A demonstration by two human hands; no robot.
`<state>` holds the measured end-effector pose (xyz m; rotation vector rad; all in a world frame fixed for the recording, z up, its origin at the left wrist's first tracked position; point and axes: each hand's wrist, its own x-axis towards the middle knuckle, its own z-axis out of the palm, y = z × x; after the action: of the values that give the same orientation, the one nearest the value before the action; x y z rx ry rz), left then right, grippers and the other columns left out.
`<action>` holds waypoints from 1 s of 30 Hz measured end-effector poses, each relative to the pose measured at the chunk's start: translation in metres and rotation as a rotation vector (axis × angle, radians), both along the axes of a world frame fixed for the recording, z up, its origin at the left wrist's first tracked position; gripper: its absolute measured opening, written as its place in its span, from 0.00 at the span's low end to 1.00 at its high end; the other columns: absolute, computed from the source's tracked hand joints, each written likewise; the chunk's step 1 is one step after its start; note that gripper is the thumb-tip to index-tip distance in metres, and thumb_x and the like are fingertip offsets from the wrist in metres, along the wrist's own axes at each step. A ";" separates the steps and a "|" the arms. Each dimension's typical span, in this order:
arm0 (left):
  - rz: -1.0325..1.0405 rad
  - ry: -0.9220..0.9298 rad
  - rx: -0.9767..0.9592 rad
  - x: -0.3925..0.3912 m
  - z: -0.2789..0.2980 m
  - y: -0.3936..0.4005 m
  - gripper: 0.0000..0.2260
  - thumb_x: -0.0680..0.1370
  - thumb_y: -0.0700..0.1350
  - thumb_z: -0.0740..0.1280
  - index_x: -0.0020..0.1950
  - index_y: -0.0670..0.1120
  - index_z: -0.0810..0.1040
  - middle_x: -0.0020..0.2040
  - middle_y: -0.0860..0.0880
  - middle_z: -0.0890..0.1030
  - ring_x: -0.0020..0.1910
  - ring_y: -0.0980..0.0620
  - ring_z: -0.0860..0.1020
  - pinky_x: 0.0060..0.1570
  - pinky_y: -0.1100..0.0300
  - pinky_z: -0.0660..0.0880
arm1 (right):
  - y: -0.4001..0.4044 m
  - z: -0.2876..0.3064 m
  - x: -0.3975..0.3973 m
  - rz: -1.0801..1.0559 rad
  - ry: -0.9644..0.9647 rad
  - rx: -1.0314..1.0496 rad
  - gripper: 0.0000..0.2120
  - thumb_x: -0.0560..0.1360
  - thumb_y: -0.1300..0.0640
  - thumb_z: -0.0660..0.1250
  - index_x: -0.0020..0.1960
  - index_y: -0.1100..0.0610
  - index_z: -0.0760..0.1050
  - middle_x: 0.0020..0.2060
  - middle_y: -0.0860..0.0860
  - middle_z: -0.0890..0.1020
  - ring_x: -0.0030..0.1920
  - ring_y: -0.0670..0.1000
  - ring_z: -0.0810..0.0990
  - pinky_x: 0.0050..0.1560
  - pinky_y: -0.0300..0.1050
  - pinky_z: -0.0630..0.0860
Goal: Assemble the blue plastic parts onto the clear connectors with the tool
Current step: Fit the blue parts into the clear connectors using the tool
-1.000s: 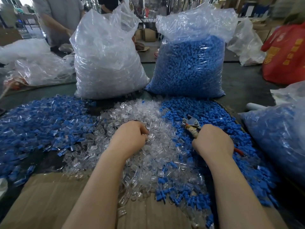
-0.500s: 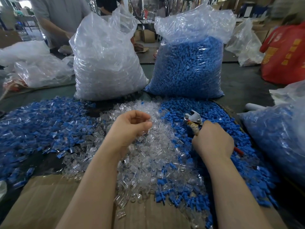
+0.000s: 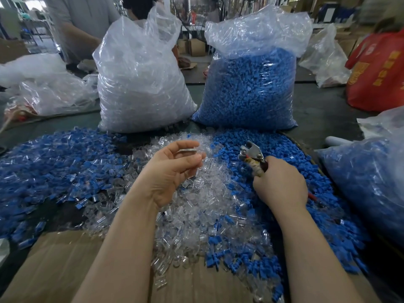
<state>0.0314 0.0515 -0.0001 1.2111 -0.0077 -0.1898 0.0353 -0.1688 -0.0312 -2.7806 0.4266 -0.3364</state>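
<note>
Above the clear pile (image 3: 203,206), left hand (image 3: 172,171) palm-up, fingers (image 3: 185,145) pinching one small see-through connector (image 3: 188,150). Right hand (image 3: 282,184) wrapped around taped pliers (image 3: 251,153), metal head up, over loose blue parts (image 3: 284,154) on the table (image 3: 323,110). Assembled blue-and-clear pieces (image 3: 54,158) heaped left.

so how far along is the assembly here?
Done: a pile of joined blue-and-clear pieces lies on the left. In hand: left hand pinches a clear connector; right hand grips the tool. Left: loose clear connectors, loose blue parts and two full bags.
</note>
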 end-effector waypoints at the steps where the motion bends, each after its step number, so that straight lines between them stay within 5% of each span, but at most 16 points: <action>1: 0.005 -0.013 0.005 0.000 0.001 -0.001 0.18 0.64 0.36 0.74 0.53 0.43 0.79 0.44 0.45 0.85 0.42 0.51 0.83 0.45 0.62 0.81 | -0.001 0.000 0.001 0.004 -0.036 0.028 0.09 0.77 0.50 0.64 0.42 0.53 0.69 0.33 0.48 0.72 0.30 0.48 0.67 0.27 0.43 0.58; 9: 0.110 -0.174 0.297 -0.002 0.001 -0.015 0.17 0.68 0.32 0.75 0.53 0.44 0.78 0.45 0.47 0.86 0.43 0.52 0.84 0.44 0.59 0.81 | 0.012 0.010 -0.001 0.256 -0.337 0.549 0.05 0.75 0.50 0.69 0.44 0.51 0.76 0.35 0.44 0.79 0.38 0.49 0.78 0.38 0.47 0.74; 14: 0.148 -0.263 0.376 -0.003 0.001 -0.022 0.14 0.68 0.31 0.76 0.50 0.43 0.80 0.42 0.48 0.86 0.43 0.54 0.84 0.43 0.66 0.79 | 0.026 0.021 -0.009 0.455 -0.402 0.849 0.07 0.75 0.54 0.72 0.40 0.48 0.76 0.29 0.39 0.77 0.29 0.39 0.72 0.31 0.31 0.69; 23: 0.154 -0.334 0.395 -0.002 0.002 -0.026 0.13 0.66 0.31 0.77 0.46 0.43 0.81 0.39 0.50 0.86 0.39 0.56 0.84 0.41 0.67 0.78 | 0.036 0.021 -0.012 0.524 -0.428 0.888 0.08 0.75 0.56 0.72 0.39 0.48 0.76 0.30 0.48 0.78 0.30 0.41 0.72 0.31 0.33 0.70; 30: 0.158 -0.342 0.383 -0.002 0.003 -0.027 0.12 0.66 0.30 0.77 0.47 0.39 0.81 0.41 0.46 0.86 0.40 0.53 0.84 0.41 0.66 0.78 | 0.039 0.019 -0.011 0.556 -0.418 0.890 0.09 0.75 0.57 0.72 0.40 0.48 0.75 0.30 0.41 0.78 0.30 0.39 0.74 0.32 0.31 0.70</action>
<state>0.0293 0.0243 0.0026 1.6073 -0.1801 0.1637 0.0245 -0.1300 -0.0117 -1.7864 -0.2568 -0.4360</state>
